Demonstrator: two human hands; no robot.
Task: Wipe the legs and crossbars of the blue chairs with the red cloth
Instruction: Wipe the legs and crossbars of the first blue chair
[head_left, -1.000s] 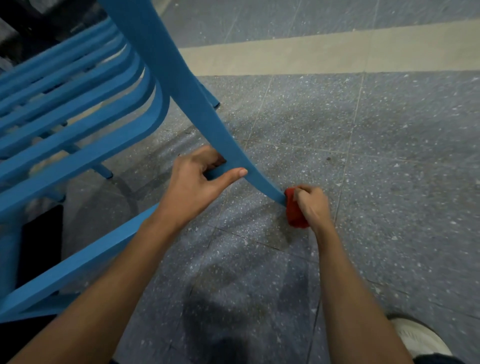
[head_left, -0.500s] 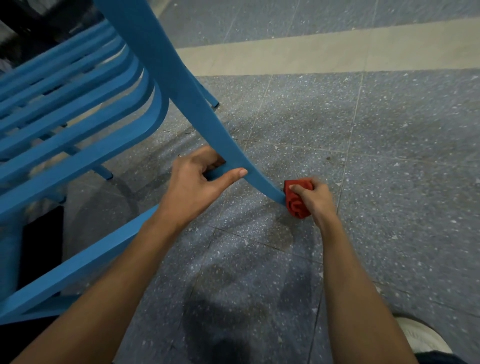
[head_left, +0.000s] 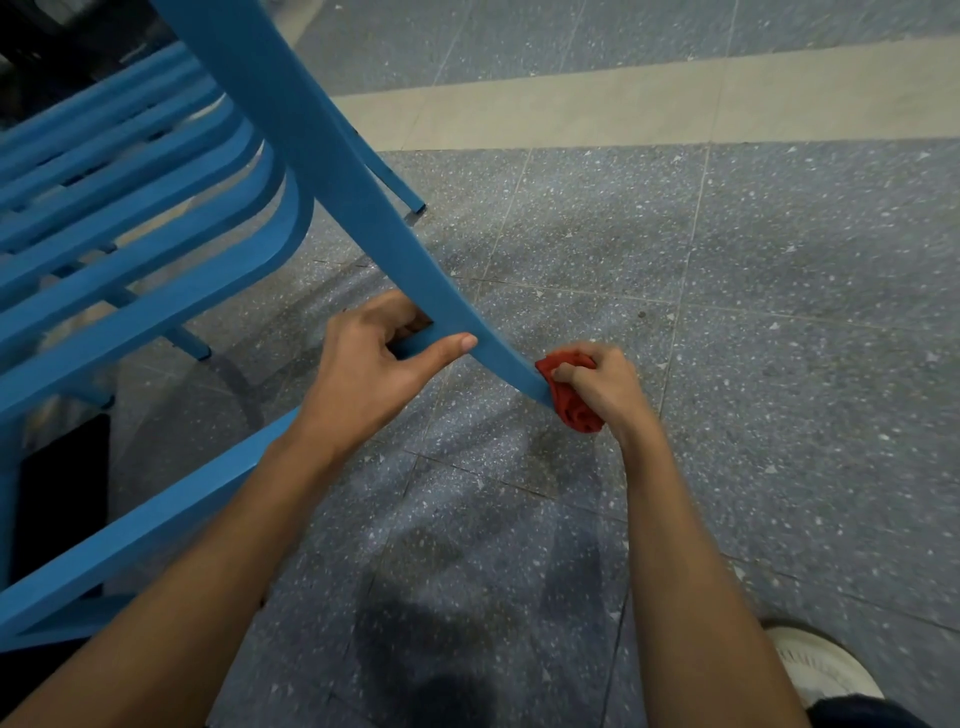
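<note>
Head view: the red cloth (head_left: 569, 402) is gripped by the right hand (head_left: 605, 384) against the blue chair leg (head_left: 363, 208) at its lower end; its long axis rises up-left, past the left hand (head_left: 363, 374), by which the crossbar (head_left: 156, 530) is gripped.

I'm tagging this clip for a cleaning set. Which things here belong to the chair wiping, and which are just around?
In the job: blue chair leg, gripped by the left hand; red cloth, held by the right hand at the leg's foot.
Just around: speckled floor; white shoe.
</note>
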